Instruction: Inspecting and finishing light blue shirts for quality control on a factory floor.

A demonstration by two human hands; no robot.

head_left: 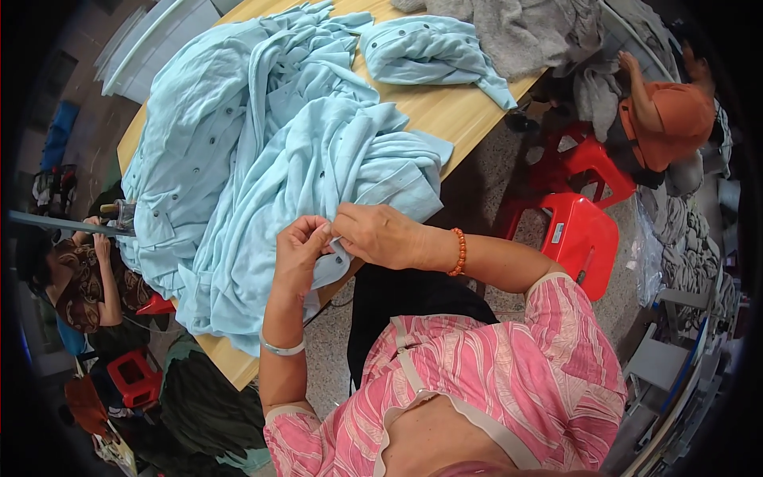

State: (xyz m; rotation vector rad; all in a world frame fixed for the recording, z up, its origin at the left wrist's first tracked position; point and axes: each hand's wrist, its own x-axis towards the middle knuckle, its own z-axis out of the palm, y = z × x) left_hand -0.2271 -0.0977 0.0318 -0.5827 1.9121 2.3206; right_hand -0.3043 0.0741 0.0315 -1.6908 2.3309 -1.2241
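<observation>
Grip state: your left grip (300,246) and right grip (377,236) meet, thumbs and fingertips pinched together on the edge of a pale blue garment (310,187). The exact contact is hidden: your curled fingers cover the pinched spot, and you cannot tell whether anything small, such as a thread, sits between the tips. One dark button (339,259) shows on the cloth just below your right fingertips.

Position of garment: directly under and beyond both grips, bunched, its near edge drooping over the counter (429,99) by your left wrist. Its outline is hard to trace; it merges into the blue pile (199,95) beyond and to the left of your grips, so the count of pieces there is unclear.

Farther beyond the grips, a separate blue bundle (425,52) lies apart, with a grey knit heap (540,32) past it, cut off by the upper edge. Well right of the grips, red stools (584,238) stand, partly overlapping. The dark rim blurs the outermost surroundings.
</observation>
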